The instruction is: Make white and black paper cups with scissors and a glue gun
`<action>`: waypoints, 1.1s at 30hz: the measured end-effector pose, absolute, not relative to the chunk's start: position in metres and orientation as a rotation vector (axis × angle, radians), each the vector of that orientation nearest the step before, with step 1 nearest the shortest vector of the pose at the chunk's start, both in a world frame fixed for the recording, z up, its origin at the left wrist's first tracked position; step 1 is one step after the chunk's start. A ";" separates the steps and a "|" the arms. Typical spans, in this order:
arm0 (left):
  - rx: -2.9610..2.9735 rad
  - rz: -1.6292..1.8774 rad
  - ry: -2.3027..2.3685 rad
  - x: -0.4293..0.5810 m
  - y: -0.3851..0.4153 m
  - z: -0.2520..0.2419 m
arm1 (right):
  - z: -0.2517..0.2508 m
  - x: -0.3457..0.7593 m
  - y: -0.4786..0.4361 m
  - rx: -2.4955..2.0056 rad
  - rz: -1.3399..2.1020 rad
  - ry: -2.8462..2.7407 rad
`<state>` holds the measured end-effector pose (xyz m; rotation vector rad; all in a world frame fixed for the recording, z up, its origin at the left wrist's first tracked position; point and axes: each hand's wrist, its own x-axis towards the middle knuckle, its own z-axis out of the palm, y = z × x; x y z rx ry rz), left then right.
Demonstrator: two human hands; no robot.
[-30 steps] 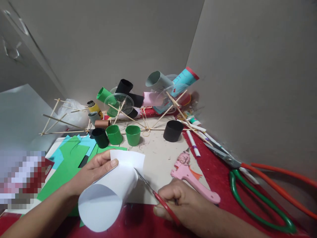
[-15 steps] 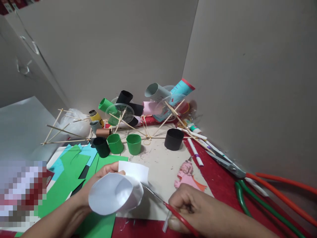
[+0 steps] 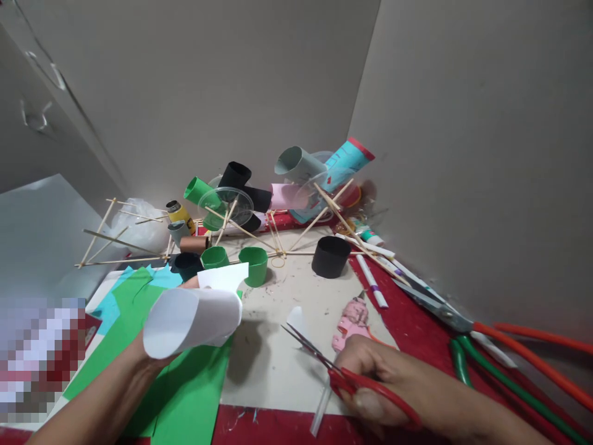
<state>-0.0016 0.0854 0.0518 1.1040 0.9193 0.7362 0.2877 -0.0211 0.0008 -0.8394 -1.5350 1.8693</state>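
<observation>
My left hand (image 3: 160, 334) is closed round a white paper roll (image 3: 199, 318), its wide round opening facing me and a loose flap standing up behind. Most of the left fingers are hidden behind the paper. In my right hand (image 3: 370, 377) are small red-handled scissors (image 3: 319, 353), blades slightly apart and pointing up to the left, away from the roll. A small white paper scrap (image 3: 298, 318) lies just by the blade tips. Under the right hand a pink glue gun (image 3: 352, 321) rests on the board, with a clear glue stick (image 3: 319, 409) nearer me.
Green paper sheets (image 3: 185, 395) lie at left on the cream board (image 3: 273, 371). Green paper rings (image 3: 252, 266) and a black ring (image 3: 330, 256) stand behind. Farther back is a stick frame with paper tubes (image 3: 296, 162). Large orange-handled shears (image 3: 445, 312) lie at right.
The paper roll has moved left and up, apart from the scissors. A white scrap has come off it and lies by the blades. The scissors have opened slightly and shifted right.
</observation>
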 end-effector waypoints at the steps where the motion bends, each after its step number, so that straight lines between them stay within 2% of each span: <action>1: 1.092 0.726 0.905 0.001 0.086 0.050 | 0.001 0.287 -0.021 -0.850 1.866 -1.517; 8: 1.168 0.363 0.849 0.014 0.082 0.021 | 0.002 0.285 -0.024 -0.799 1.865 -1.392; 11: 1.349 0.384 0.898 0.017 0.080 0.011 | 0.002 0.286 -0.026 -0.777 1.923 -1.312; 16: 1.583 0.679 0.968 0.021 0.080 0.043 | 0.002 0.282 -0.027 -0.789 1.968 -1.394; 21: 1.670 0.344 0.712 0.043 0.069 0.084 | 0.006 0.274 -0.029 -0.912 1.953 -1.544; 29: 1.526 0.259 0.702 0.063 0.064 0.082 | 0.020 0.271 -0.032 -1.020 1.866 -1.656; 33: 1.324 0.465 0.799 0.063 0.075 0.082 | 0.021 0.271 -0.039 -1.046 1.817 -1.853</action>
